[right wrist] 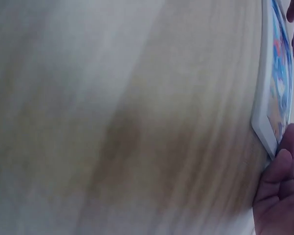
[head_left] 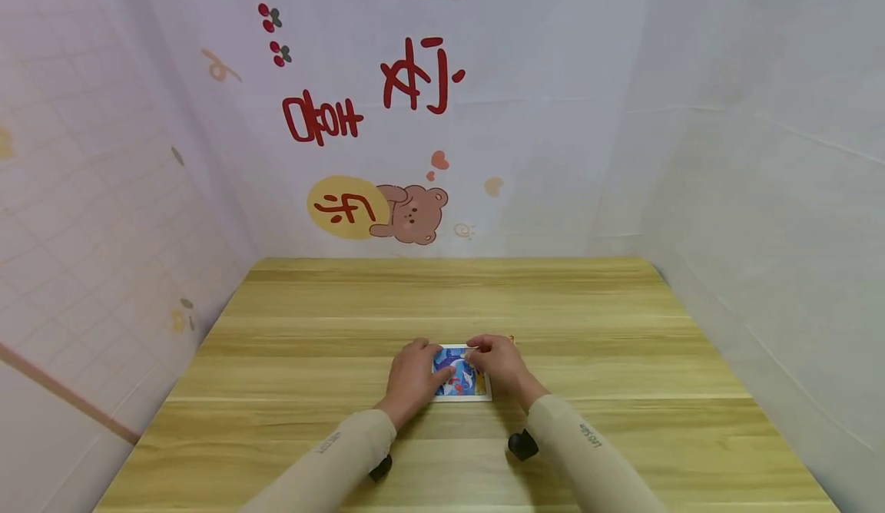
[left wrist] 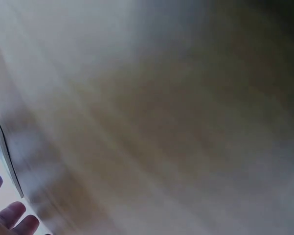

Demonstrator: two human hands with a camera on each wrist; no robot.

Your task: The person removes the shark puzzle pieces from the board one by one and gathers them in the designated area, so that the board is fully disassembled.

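A flat picture board [head_left: 462, 398] with a white border lies on the table, showing a blue sea scene with dolphin-like shapes; it looks like a small tray puzzle. My left hand [head_left: 412, 378] rests along its left edge, its thumb lying on the picture and its fingers loosely spread. Over the upper right corner is my right hand [head_left: 501, 361], fingers bent and thumb close to the index finger. Whether anything sits between those fingertips is hidden. In the right wrist view, the right hand [right wrist: 283, 188] touches the board's near corner [right wrist: 265, 128].
A small orange bit [head_left: 512, 338] shows just behind the right hand. The wood-grain table [head_left: 297, 329] stretches around the board. Printed cloth walls [head_left: 539, 152] stand at the back and both sides. Black wrist-camera parts [head_left: 522, 445] hang under the sleeves.
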